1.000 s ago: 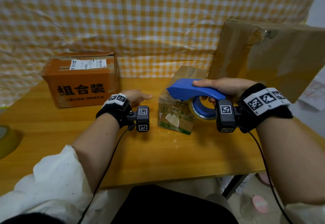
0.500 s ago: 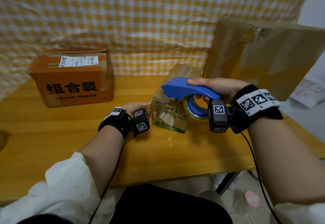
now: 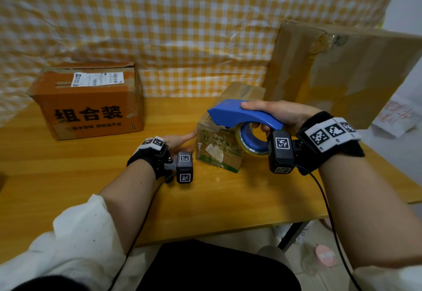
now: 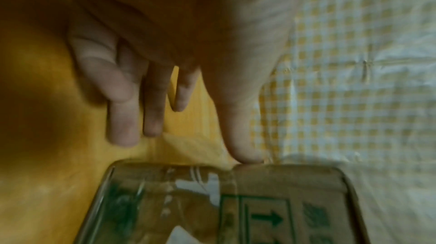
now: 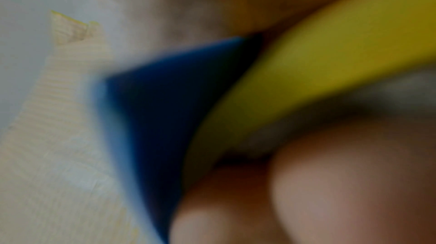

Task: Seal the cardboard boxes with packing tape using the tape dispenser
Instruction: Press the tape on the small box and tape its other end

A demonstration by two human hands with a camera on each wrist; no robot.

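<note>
On the wooden table (image 3: 75, 176), as seen from the head view, a small cardboard box (image 3: 219, 146) with green print is set near the middle. The blue tape dispenser (image 3: 239, 115), loaded with a roll of yellowish tape (image 3: 246, 148), is held just above the box's near top edge by the right hand (image 3: 280, 115), whose fingers are wrapped round the handle. The left hand (image 3: 180, 141) is laid low on the table against the box's left side, fingers extended. An orange box (image 3: 91, 105) with a white label is seen well apart at the back left, and a large brown box (image 3: 342, 71) is stood behind the right hand, before a yellow checked backdrop (image 3: 182, 28).

From the left wrist view, the left hand (image 4: 188, 42) is shown with fingers (image 4: 122, 117) straight and spread narrowly; the thumb tip is pressed on the small cardboard box (image 4: 235, 201) at its edge, while the other fingers are kept just short of it.

From the right wrist view, all is blurred: the tape dispenser (image 5: 160, 117) and the tape roll (image 5: 318, 72) are seen close up, with fingertips (image 5: 354, 182) curled beside them.
</note>
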